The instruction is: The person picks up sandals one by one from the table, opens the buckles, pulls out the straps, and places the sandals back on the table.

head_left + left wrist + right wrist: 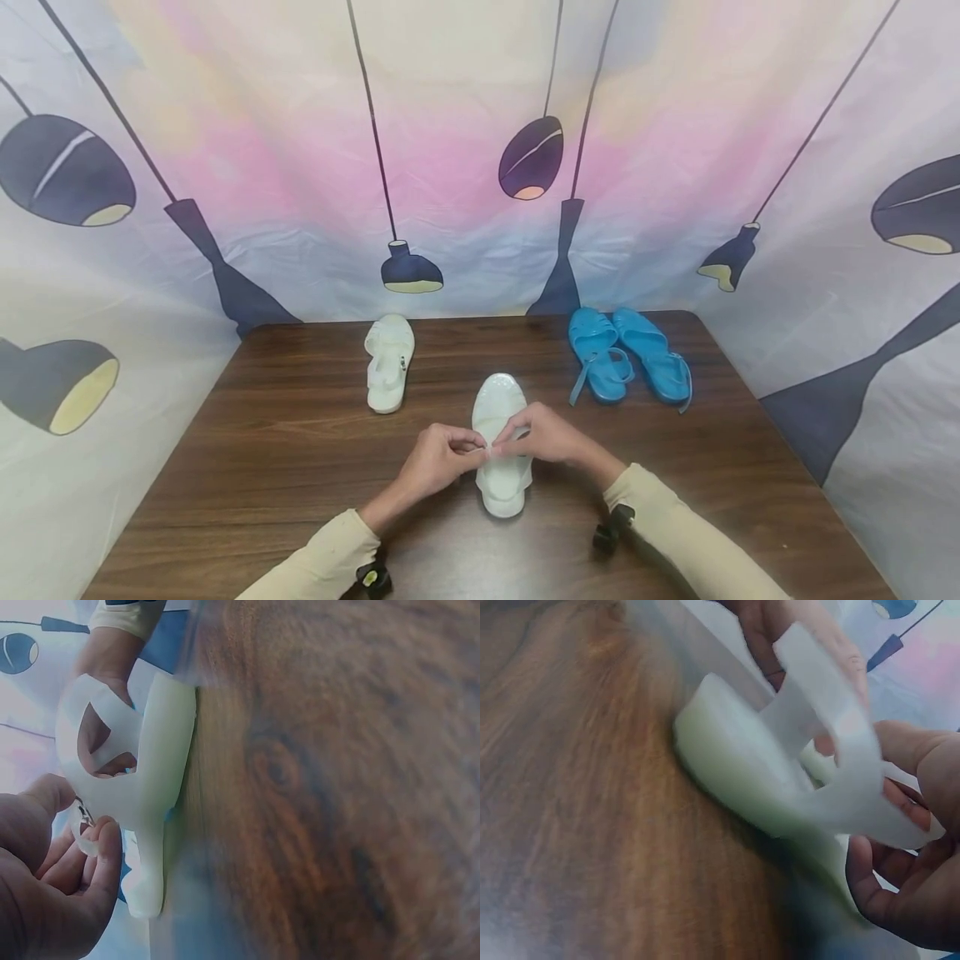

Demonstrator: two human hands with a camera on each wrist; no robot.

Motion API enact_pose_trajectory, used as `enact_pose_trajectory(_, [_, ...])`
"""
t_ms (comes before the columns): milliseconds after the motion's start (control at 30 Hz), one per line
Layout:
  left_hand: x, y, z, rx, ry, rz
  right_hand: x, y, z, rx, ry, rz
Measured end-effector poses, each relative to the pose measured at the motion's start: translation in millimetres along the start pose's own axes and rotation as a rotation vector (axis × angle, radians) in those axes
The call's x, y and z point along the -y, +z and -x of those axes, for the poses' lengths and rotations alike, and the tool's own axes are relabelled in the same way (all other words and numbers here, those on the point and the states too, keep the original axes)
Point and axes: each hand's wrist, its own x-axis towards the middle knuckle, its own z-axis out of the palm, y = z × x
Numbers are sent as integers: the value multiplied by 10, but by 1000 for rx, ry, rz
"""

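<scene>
A white sandal lies sole down on the wooden table in front of me, its toe pointing away. My left hand comes in from the left and pinches the sandal's strap beside a small metal buckle with thumb and forefinger. From the other side my right hand pinches the white ankle strap, its thumb and fingertips close to the left ones above the sandal. The heel loop stands up behind the hands. In the head view the fingers hide the buckle.
A second white sandal lies at the back left of the brown table. Two blue sandals lie side by side at the back right. A curtain printed with lamps hangs behind the table and along both sides.
</scene>
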Motion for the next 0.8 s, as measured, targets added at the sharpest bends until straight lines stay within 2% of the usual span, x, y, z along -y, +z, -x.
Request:
enact_pose_trajectory(200, [6, 12, -4, 0, -8, 21, -35, 37, 13, -33, 5, -54])
enact_pose_trajectory(600, [3, 11, -8, -19, -41, 37, 19, 27, 58, -70, 13, -57])
enact_pose_trajectory(800, [7, 1, -13, -1, -50, 36, 6, 9, 85, -97, 39, -59])
